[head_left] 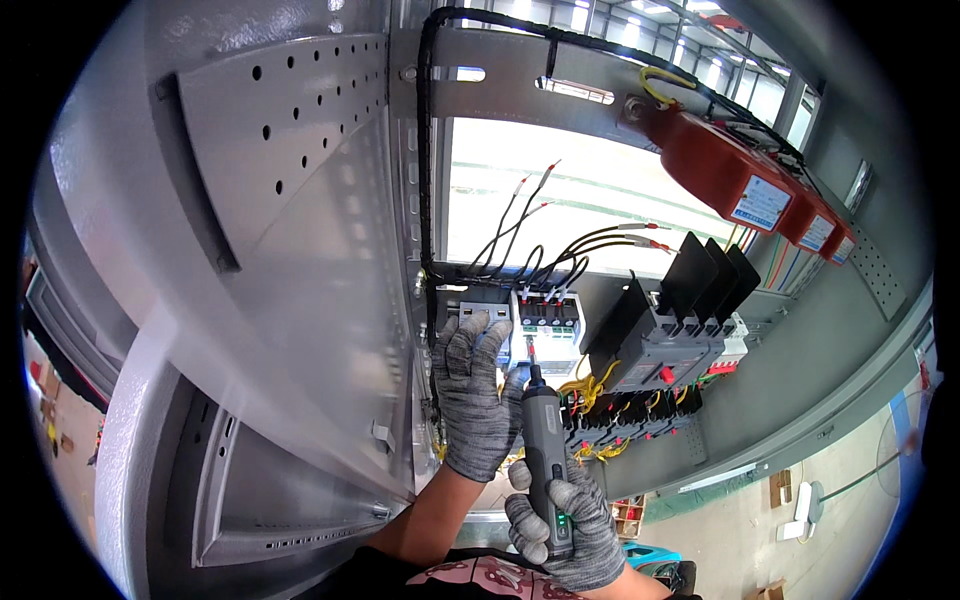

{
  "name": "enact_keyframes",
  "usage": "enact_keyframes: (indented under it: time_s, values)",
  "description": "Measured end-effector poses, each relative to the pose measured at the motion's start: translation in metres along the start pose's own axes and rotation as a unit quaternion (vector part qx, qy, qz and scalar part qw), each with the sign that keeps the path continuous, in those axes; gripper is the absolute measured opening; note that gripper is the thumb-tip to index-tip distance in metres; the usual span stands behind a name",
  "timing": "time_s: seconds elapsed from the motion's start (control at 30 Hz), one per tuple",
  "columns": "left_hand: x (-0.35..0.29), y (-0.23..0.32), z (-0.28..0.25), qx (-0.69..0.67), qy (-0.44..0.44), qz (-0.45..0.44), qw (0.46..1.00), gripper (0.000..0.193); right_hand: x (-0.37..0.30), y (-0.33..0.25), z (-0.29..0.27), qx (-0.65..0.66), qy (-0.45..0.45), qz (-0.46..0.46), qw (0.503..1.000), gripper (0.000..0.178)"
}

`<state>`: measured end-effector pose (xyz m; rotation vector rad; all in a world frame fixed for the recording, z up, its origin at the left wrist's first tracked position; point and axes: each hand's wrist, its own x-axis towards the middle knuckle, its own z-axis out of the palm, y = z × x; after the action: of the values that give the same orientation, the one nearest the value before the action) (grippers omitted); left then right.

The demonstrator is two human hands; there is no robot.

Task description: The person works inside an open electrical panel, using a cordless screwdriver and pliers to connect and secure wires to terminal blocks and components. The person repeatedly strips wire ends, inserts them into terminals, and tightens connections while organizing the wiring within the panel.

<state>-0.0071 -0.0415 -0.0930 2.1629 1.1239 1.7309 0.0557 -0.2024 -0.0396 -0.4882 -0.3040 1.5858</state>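
Two hands in gray gloves work inside one metal cabinet (300,270), with one electric screwdriver (543,425), one white block (562,337) and one gray block (484,312). Counting from the white block, the right hand (568,525) is at 6 o'clock, its fingers curled around the screwdriver. The left hand (472,400) is at 8 o'clock, its fingers long and close together on the gray block; I cannot tell if they pinch it. The screwdriver is long, round and dark gray, with a black neck, a thin tip with some red, and little green lights near its bottom end. It leans a bit, and its tip points up at the front of the white block. Three thin black wires (512,225) with red ends stick up at 12 o'clock. One big gray switch (655,358) with one red button sits at 3 o'clock, and three black fins (690,272) stand above it. Red blocks (705,165) with three stickers are at 2 o'clock.
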Motion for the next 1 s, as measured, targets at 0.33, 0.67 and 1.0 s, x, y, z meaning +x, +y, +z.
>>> enact_keyframes:
  time_s: [0.33,0.67,1.0]
  values:
    - [-0.001,-0.002,0.001,0.002,-0.005,-0.008,1.0,0.057,0.002,0.004,-0.003,-0.007,-0.005,0.003,1.0,0.046]
    - [-0.001,-0.004,0.002,0.006,-0.006,-0.004,1.0,0.054,0.002,0.006,-0.006,-0.021,-0.005,0.001,1.0,0.045]
    - [0.0,-0.002,0.0,0.004,-0.006,-0.005,1.0,0.054,0.0,0.007,-0.01,-0.109,0.012,0.005,0.994,0.04]
